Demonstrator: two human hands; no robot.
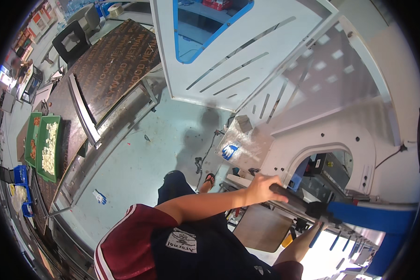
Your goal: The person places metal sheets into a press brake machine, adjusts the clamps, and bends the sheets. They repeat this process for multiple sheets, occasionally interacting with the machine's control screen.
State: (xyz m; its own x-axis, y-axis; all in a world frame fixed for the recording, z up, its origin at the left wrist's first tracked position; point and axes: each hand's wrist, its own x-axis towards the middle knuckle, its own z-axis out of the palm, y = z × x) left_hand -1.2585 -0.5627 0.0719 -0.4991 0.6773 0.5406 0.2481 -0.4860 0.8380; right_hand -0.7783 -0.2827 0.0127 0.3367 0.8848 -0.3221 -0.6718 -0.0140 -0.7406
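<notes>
My left hand [265,188] is closed around the near end of a long dark bar [294,200]. The bar slants down to the right, to a black clamp-like fitting [316,209] beside a blue machine part [373,216]. My right hand [318,227] is below that fitting, next to a row of blue-handled tools [334,240]. The bar and fitting partly hide its fingers, so its grip cannot be made out. A brown square panel [260,227] lies below the bar, between my forearms.
A white machine housing [366,154] with a rounded opening stands right. Ahead is a white slotted panel [210,56]. On the left, a plywood table [112,60] holds a metal strip [81,107] and green bins [59,149]. Gloves [99,197] and a cable [205,161] lie on the floor.
</notes>
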